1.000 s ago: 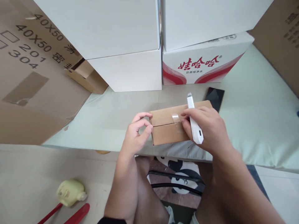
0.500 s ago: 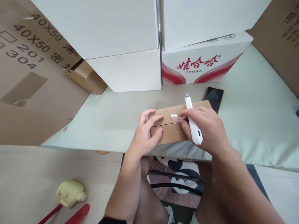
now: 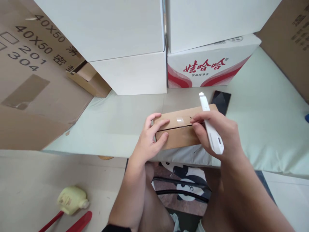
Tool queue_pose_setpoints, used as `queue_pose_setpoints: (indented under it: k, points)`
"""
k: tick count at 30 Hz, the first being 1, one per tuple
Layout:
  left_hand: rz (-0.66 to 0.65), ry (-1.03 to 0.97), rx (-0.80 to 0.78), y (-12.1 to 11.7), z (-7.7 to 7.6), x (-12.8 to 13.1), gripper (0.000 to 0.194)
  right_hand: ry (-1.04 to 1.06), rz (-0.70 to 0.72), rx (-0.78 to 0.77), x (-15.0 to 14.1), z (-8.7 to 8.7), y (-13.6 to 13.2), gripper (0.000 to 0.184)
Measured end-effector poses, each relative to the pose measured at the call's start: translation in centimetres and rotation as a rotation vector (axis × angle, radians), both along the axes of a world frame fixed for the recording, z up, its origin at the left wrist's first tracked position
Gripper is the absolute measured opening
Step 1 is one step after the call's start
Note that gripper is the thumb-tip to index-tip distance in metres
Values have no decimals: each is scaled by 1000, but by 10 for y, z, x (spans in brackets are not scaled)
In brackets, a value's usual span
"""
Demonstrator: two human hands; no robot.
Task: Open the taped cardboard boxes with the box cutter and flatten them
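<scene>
A small brown cardboard box lies near the front edge of the cloth-covered surface. A dark seam runs along its top, with a short strip of clear tape beside it. My left hand grips the box's left end, thumb on the near flap and fingers on the far one. In my right hand is a white utility knife, tip pointing away from me. The thumb and index fingertips of that hand are close together at the seam, right of the tape. Whether they pinch anything there I cannot make out.
A dark phone lies just beyond the box. White cartons and a red-and-white carton stand behind. Large brown cartons flank both sides. On the floor at left are a yellow bottle and red-handled things.
My right hand has moved a little to the right along the seam, carrying the utility knife. The seam shows as a wider dark gap. My left hand has stayed in place.
</scene>
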State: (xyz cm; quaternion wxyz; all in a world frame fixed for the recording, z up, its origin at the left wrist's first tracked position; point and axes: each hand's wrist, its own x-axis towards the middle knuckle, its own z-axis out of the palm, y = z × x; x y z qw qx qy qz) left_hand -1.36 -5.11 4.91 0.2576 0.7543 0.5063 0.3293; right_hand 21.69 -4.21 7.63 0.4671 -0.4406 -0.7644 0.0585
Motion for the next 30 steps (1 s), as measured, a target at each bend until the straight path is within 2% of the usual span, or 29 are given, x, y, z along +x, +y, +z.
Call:
queue_pose_setpoints:
  k: [3, 8, 12, 18, 25, 30]
  points:
    - [-4, -9, -16, 0, -1, -1, 41, 166, 7, -80, 4, -4, -3, 5]
    - [-14, -31, -42, 1, -1, -2, 43, 501, 65, -156, 8, -16, -3, 49]
    - [-23, -38, -53, 1, 0, -3, 44, 629, 126, -178, 9, -16, -1, 49]
    - [-1, 14, -56, -1, 3, -2, 42, 600, 127, -229, 9, -15, -2, 47]
    - [6, 52, -68, -4, 6, 3, 49, 592, 85, -257, 9, -14, -3, 50]
    - [12, 47, -90, -3, 5, 3, 49, 566, 130, -283, 12, -19, -2, 46]
